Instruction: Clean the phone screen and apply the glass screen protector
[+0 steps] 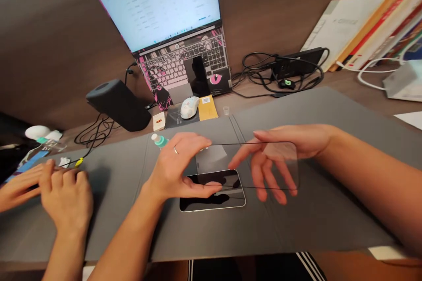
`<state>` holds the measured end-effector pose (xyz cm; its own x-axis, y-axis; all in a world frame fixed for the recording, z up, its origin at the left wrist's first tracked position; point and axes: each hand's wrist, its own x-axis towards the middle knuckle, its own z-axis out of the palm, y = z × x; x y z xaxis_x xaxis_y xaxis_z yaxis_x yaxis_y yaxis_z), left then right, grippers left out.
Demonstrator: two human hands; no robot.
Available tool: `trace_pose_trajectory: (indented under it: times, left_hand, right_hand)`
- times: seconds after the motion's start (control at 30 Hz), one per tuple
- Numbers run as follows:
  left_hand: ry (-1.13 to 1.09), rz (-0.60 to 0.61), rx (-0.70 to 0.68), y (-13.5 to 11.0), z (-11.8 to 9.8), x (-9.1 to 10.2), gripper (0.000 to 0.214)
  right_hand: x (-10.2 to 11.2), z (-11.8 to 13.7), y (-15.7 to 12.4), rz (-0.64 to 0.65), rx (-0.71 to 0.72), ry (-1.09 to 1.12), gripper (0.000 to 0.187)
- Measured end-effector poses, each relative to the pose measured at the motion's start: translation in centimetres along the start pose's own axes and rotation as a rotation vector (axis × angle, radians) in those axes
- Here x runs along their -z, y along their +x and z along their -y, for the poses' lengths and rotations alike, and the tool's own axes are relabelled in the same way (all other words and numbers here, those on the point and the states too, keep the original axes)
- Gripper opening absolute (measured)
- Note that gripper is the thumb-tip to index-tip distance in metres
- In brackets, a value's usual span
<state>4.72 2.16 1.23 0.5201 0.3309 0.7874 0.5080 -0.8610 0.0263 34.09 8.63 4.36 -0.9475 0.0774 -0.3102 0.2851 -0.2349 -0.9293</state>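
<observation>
A clear screen protector [286,151] with a thin black border is held above the grey mat. My left hand [180,169], a ring on one finger, grips its left part by the two long edges between thumb and fingers. My right hand [275,160] is at the protector's right end, fingers spread and partly seen through the glass. Whether it touches the glass, I cannot tell. Below lies a phone [214,200], dark screen up, partly covered by my left thumb and the protector. A greyish translucent sheet [211,158] lies just behind the phone.
A laptop [181,66] with another dark phone [198,74] on its keyboard stands behind. Before it lies a white mouse [190,107]. A green-collared bottle [159,140] is behind my left hand. Another person's hands [67,195] rest at left. Cables [260,70] and books [379,26] are at right.
</observation>
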Motion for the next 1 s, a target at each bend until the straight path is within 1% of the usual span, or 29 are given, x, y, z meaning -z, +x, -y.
trace_pose_trajectory:
  times: [0.1,0.27,0.4,0.47,0.53,0.6,0.67,0.73,0.8,0.87,0.93,1.0]
  left_hand:
    - [0.028,-0.011,-0.009,0.1,0.1,0.0,0.071]
    - [0.019,-0.012,-0.001,0.1,0.5,-0.2,0.069]
    - [0.034,-0.020,0.009,-0.3,1.0,-0.4,0.074]
    - [0.041,0.014,0.020,-0.5,1.1,-0.4,0.076]
    - [0.048,0.062,0.027,-0.5,1.2,-0.4,0.071]
    - [0.064,0.125,0.052,-0.3,1.1,0.0,0.068]
    - [0.067,0.155,0.089,0.1,1.1,0.7,0.076]
    - [0.067,0.124,0.114,0.3,0.7,1.8,0.087]
    - [0.098,0.071,0.142,-0.1,-0.1,3.1,0.086]
    - [0.150,0.074,0.223,-1.5,-1.5,4.3,0.076]
    - [0.131,0.080,0.360,-4.0,-3.5,5.1,0.065]
    - [0.155,0.078,0.573,-7.1,-5.7,5.3,0.045]
  right_hand:
    - [0.2,0.0,0.1,0.017,-0.026,0.066,0.079]
    - [0.1,-0.3,0.7,0.035,-0.026,0.134,0.080]
    - [0.3,-0.5,0.8,-0.040,0.014,0.140,0.078]
    - [0.3,-0.4,0.7,-0.071,0.011,0.105,0.079]
    - [0.3,-0.2,0.6,-0.112,0.004,0.026,0.080]
    - [0.1,0.0,0.7,-0.204,-0.004,-0.110,0.077]
    - [-0.2,0.0,1.0,-0.343,-0.003,-0.344,0.075]
    - [-0.5,-0.5,1.4,-0.523,0.012,-0.681,0.074]
    - [-1.0,-1.3,2.0,-0.676,0.040,-1.045,0.074]
    - [-1.6,-2.2,2.7,-0.772,0.100,-1.333,0.075]
    - [-2.5,-3.0,3.4,-0.831,0.204,-1.528,0.076]
    - [-3.6,-3.5,4.1,-0.880,0.324,-1.638,0.072]
